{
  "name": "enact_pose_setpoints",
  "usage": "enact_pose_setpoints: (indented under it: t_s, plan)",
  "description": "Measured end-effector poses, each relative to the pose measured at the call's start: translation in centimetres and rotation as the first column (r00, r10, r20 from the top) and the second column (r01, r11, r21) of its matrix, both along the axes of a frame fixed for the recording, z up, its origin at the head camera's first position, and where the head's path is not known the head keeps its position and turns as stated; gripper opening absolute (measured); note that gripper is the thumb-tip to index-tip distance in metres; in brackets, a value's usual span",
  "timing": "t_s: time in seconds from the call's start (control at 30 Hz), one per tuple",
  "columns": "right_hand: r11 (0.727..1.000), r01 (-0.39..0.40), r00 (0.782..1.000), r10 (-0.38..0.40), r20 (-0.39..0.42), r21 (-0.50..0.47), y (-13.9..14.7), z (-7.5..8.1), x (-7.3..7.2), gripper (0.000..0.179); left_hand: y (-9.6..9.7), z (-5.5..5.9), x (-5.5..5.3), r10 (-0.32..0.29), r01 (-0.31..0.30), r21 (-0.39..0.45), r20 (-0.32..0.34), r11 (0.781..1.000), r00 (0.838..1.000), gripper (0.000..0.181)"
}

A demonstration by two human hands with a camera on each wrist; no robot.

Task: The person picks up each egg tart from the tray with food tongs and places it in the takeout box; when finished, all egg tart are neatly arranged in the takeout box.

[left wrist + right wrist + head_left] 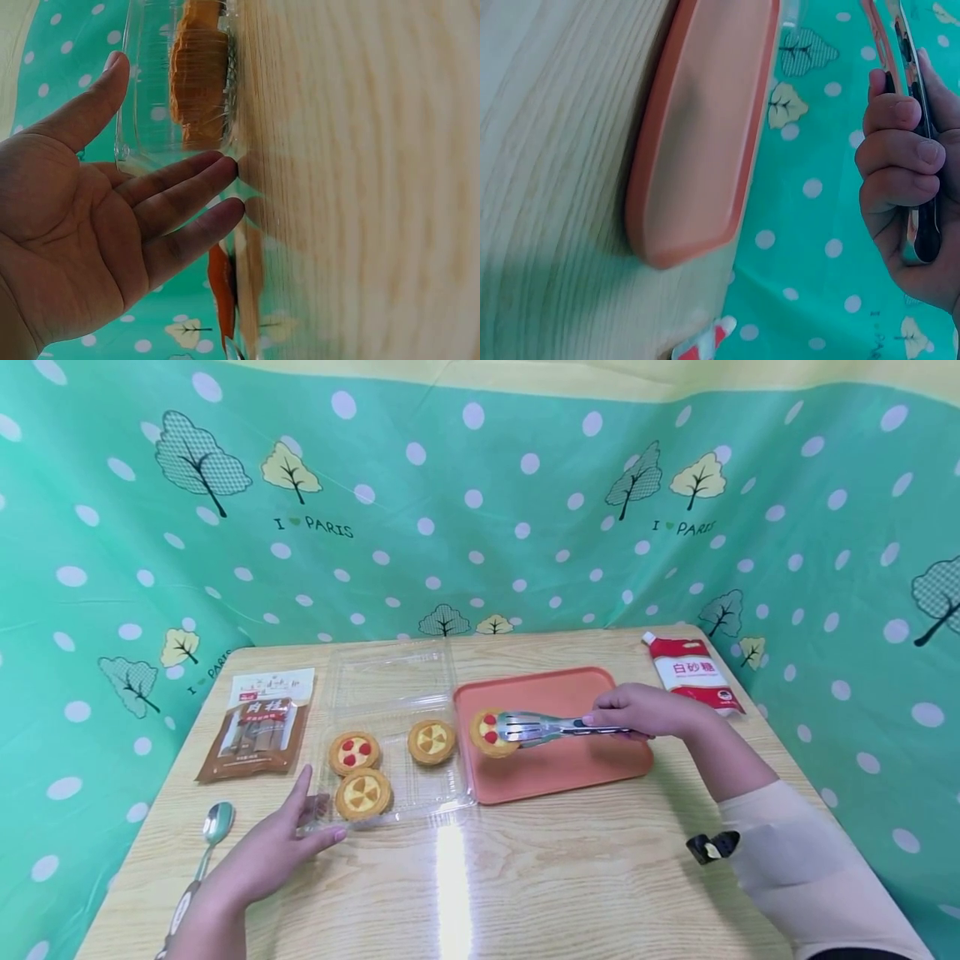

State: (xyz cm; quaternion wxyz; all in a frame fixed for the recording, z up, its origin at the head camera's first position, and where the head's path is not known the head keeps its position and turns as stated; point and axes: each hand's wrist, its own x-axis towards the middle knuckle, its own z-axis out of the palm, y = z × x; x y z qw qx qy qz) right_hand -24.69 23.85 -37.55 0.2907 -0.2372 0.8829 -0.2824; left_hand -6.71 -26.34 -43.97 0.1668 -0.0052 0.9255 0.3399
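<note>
My right hand (pixel 643 710) grips metal tongs (pixel 558 727), its fingers wrapped round their handles (pixel 922 172) in the right wrist view. The slotted tip of the tongs overlaps an egg tart with red berries (pixel 489 737) over the left end of a coral tray (pixel 555 777). At the near left corner of a clear plastic box (pixel 427 797), my left hand (pixel 273 843) has its fingers spread, thumb near the box wall. In the box sit a berry-topped tart (pixel 354 752) and two tarts with wedge-shaped toppings, one at the front left (pixel 363 793) and one at the right (pixel 432 742).
The box's clear lid (pixel 390 672) lies folded back behind it. Left of the box is a brown snack bag (pixel 258 727), with a spoon (pixel 215 827) in front, partly behind my left arm. A red-and-white sugar pouch (pixel 693 672) lies at the back right. Patterned green cloth surrounds the table.
</note>
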Motion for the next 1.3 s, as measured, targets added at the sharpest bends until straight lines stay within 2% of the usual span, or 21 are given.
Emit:
enact_pose_setpoints:
  t_s: [0.27, 0.5, 0.73, 0.9, 1.13, 1.3]
  plan:
    - [0.997, -0.057, 0.998, 0.057, -0.005, -0.048, -2.9, 0.2, -0.2, 0.035, 0.0, 0.1, 0.0, 0.0, 0.0, -0.002, 0.007, 1.0, 1.0, 0.114]
    - [0.993, -0.115, 0.993, 0.115, -0.034, -0.014, -5.7, 0.5, -0.1, 0.037, 0.0, 0.1, 0.0, 0.001, -0.001, -0.006, -0.001, 1.0, 1.0, 0.114]
    - [0.983, -0.173, 0.979, 0.177, -0.096, 0.056, -8.0, 1.0, 0.2, 0.044, 0.1, 0.2, 0.0, 0.009, -0.009, -0.007, 0.019, 1.0, 1.0, 0.114]
    - [0.973, -0.197, 0.967, 0.213, -0.138, 0.121, -9.5, 1.3, 0.5, 0.041, 0.0, 0.1, 0.0, 0.01, -0.009, -0.003, 0.017, 1.0, 1.0, 0.115]
    - [0.942, -0.18, 0.939, 0.251, -0.236, 0.284, -11.4, 1.6, 1.5, 0.041, -0.1, -0.1, 0.0, 0.004, -0.004, 0.005, 0.01, 1.0, 1.0, 0.114]
    - [0.929, -0.176, 0.92, 0.273, -0.282, 0.327, -12.3, 2.2, 2.4, 0.041, -0.2, -0.1, 0.0, -0.004, 0.004, 0.013, -0.005, 1.0, 1.0, 0.113]
